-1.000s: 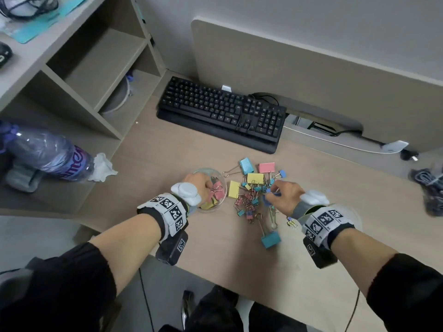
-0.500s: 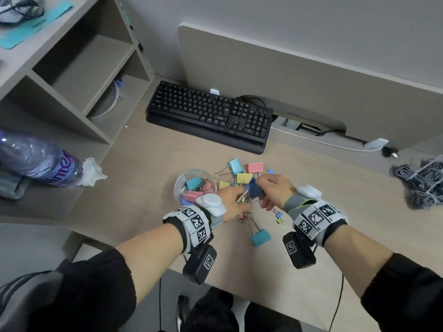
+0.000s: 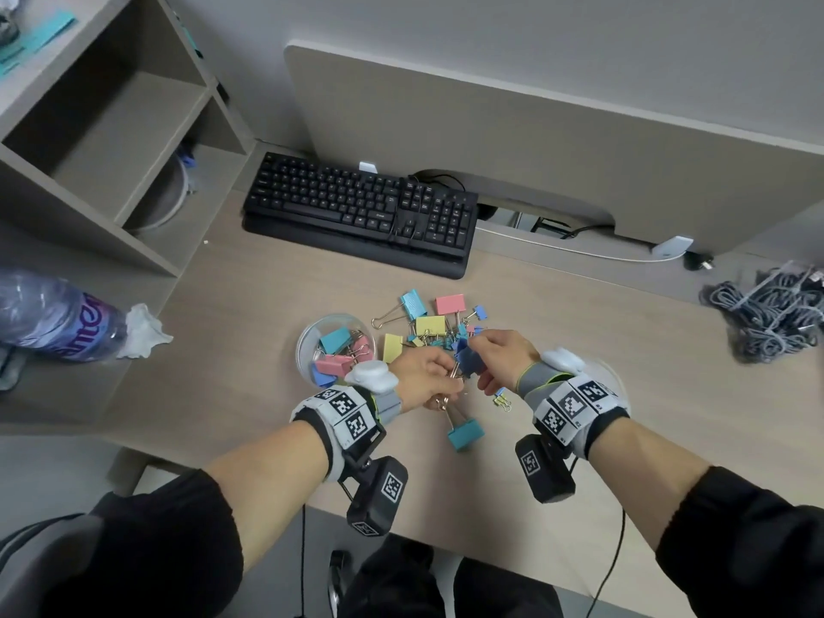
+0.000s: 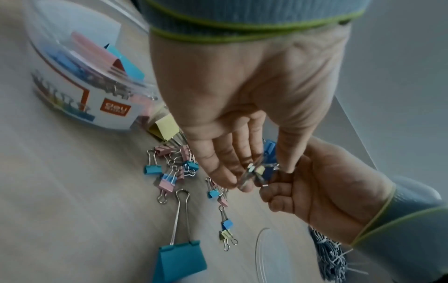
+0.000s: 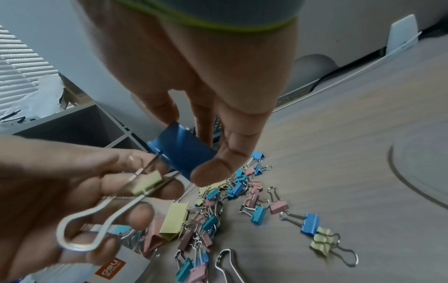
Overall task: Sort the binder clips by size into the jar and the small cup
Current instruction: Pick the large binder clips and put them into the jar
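Observation:
My right hand [image 3: 499, 356] pinches a large dark blue clip [image 3: 468, 356] by its body, just above the pile of loose clips [image 3: 430, 327]. A small yellow clip [image 5: 145, 183] is clamped on the blue clip's wire handles, and my left hand [image 3: 430, 379] grips it together with those handles. The clear jar [image 3: 307, 345] stands left of the pile with several large clips inside. Another large teal clip [image 3: 466, 432] lies near the desk's front edge. The small cup [image 4: 260, 249] shows as a clear rim under my right wrist.
A black keyboard [image 3: 361, 211] lies behind the pile. Left of the desk are open shelves holding a lying plastic bottle [image 3: 49, 323] and crumpled tissue. A grey cable bundle [image 3: 776, 310] sits at the far right. A white cable runs along the back panel.
My left hand left the jar and my right hand lifted the dark blue clip out of the pile. Both hands now meet on it above the pile.

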The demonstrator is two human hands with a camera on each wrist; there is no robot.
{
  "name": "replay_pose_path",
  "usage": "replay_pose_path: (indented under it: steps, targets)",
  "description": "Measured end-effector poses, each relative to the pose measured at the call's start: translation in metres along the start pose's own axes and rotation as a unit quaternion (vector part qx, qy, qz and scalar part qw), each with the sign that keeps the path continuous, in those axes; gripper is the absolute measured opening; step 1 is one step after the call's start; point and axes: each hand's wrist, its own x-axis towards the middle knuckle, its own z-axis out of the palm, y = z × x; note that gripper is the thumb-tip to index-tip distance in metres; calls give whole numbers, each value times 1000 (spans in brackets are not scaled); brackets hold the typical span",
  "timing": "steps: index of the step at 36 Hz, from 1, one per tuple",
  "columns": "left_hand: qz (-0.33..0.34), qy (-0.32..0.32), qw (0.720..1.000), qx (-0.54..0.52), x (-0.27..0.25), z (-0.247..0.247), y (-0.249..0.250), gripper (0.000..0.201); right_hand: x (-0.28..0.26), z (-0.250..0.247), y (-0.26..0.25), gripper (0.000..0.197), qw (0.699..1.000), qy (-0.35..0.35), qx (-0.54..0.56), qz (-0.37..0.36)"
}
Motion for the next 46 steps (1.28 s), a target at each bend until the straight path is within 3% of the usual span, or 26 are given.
replay_pose_path:
  steps: [4, 9, 12, 17, 19, 21, 23, 26, 29, 35, 37, 41, 46]
  targets:
    - [-13, -5, 999, -29, 3, 6, 5, 53, 3, -2, 3, 22, 998, -8, 70, 0]
    - [-26, 9, 999, -39, 11, 7, 8, 35, 7, -9, 5, 15, 986, -19, 163, 8]
    - [-31, 25, 998, -46, 16, 11, 7, 36, 8, -11, 7, 14, 975, -34, 220, 12]
    - [-3, 66, 998, 15, 20, 15, 8, 44, 17, -12, 14, 21, 976, -50, 212, 9]
    - [6, 80, 996, 50, 21, 15, 8, 38, 18, -12, 17, 20, 979, -49, 197, 9]
    - [28, 96, 987, 123, 22, 15, 10, 28, 20, -12, 20, 17, 981, -47, 188, 12]
    - [46, 97, 961, 255, 22, 13, 12, 31, 21, -11, 23, 16, 983, -48, 177, 14]
    - [62, 92, 922, 370, 19, 12, 16, 34, 24, -10, 29, 13, 994, -43, 96, -9]
    - [63, 113, 908, 398, 15, 7, 19, 34, 24, -7, 39, 19, 992, -42, -103, -54]
    - [65, 139, 907, 393, 4, -22, 15, 34, 5, 7, 43, 30, 897, -120, -414, -100]
    - [70, 152, 910, 380, -2, -35, 15, 33, 3, 15, 46, 37, 874, -132, -455, -108]
    - [66, 187, 920, 339, -19, -62, 12, 24, 6, 39, 53, 69, 853, -131, -498, -82]
    - [45, 240, 931, 273, -34, -99, 3, 13, 7, 66, 55, 78, 834, -120, -534, -63]
